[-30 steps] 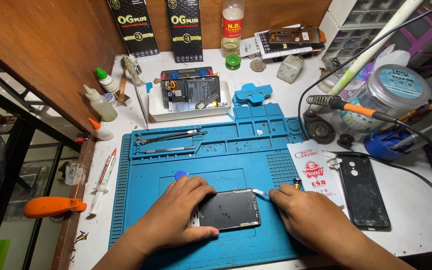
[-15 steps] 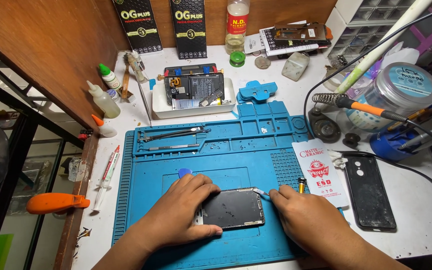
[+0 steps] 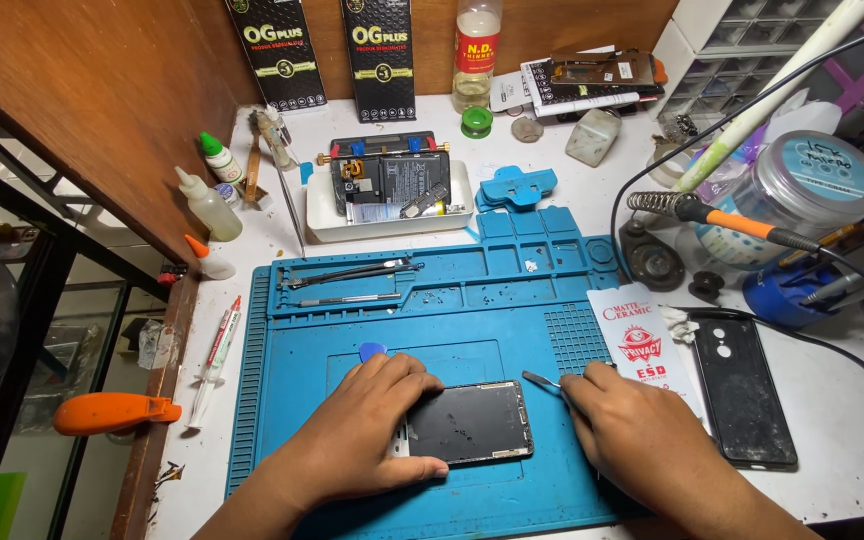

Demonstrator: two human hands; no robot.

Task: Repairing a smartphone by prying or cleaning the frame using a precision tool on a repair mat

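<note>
A dark phone screen panel (image 3: 472,423) lies flat on the blue repair mat (image 3: 432,300). My left hand (image 3: 367,435) rests on the panel's left end and presses it down with the fingers curled over its edge. My right hand (image 3: 642,440) sits just right of the panel and grips a thin metal pry tool (image 3: 542,381), whose tip points at the panel's upper right corner. A blue plastic pick (image 3: 372,351) lies on the mat just above my left hand.
Tweezers (image 3: 352,272) lie in the mat's top tray. A white tray with an opened phone (image 3: 389,185) stands behind it. A black phone back (image 3: 742,390), a white packet (image 3: 642,345), a soldering iron (image 3: 712,215), glue bottles (image 3: 207,205) and an orange-handled tool (image 3: 107,410) surround the mat.
The view has shifted slightly. Both hands stay on the panel; my right hand has edged the tool along its upper right corner.
</note>
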